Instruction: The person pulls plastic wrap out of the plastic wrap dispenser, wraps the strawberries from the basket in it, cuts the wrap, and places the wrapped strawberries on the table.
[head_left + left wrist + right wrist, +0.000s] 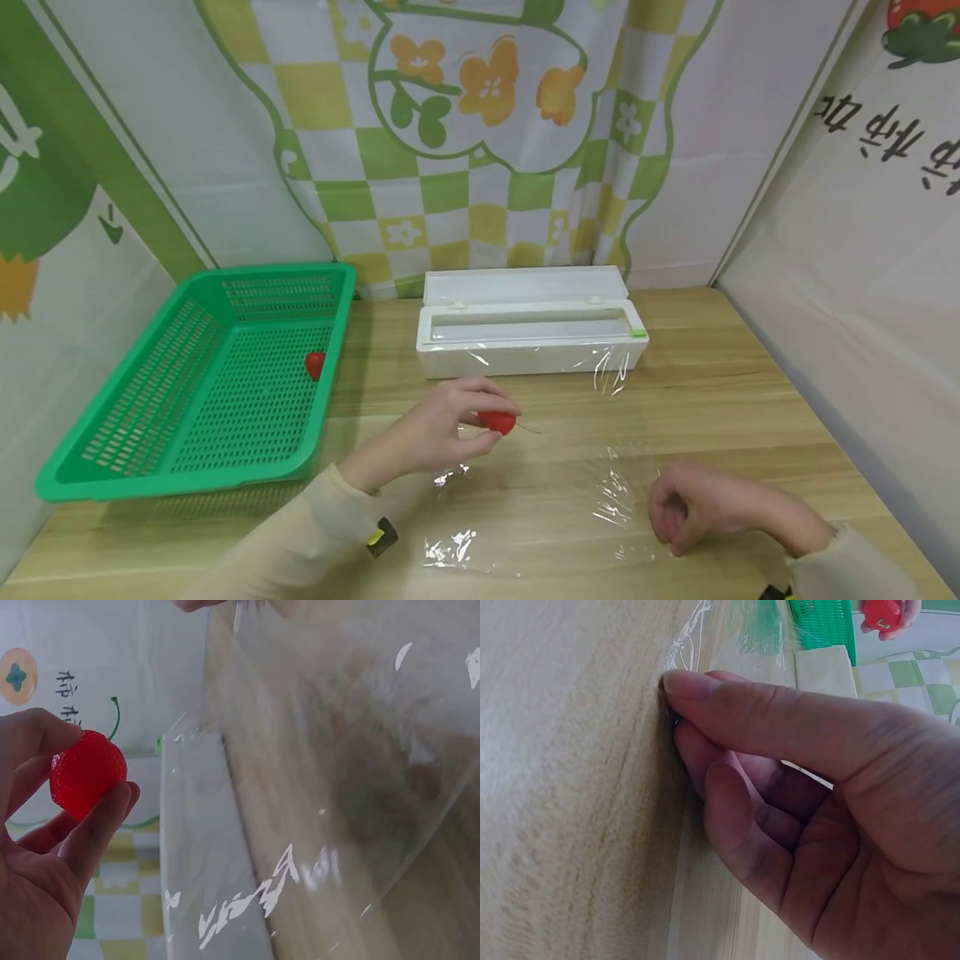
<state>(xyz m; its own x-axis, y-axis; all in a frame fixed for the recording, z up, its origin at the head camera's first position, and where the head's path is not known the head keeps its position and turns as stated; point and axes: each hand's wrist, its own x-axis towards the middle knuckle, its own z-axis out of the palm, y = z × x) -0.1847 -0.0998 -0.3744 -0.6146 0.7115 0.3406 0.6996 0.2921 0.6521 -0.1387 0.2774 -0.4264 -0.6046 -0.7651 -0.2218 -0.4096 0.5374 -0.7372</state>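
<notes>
Between the thumb and fingers of my left hand point(438, 429) is a red bumpy fruit point(88, 772) with a thin green stem. The hand holds it above the table, in front of a white cling film box point(525, 285). Clear cling film point(613, 492) stretches from the box towards me, with glints and wrinkles on it. At the film's right edge, my right hand point(705, 504) pinches the film between thumb and forefinger, low over the wood. Its other fingers are curled in, as the right wrist view shows.
On the left stands a green plastic basket point(56, 487) with another red fruit point(315, 365) near its right wall. The box's lid is raised, and a roll point(525, 331) lies inside. Printed cloth point(480, 192) hangs behind the wooden table point(720, 367) and at both sides.
</notes>
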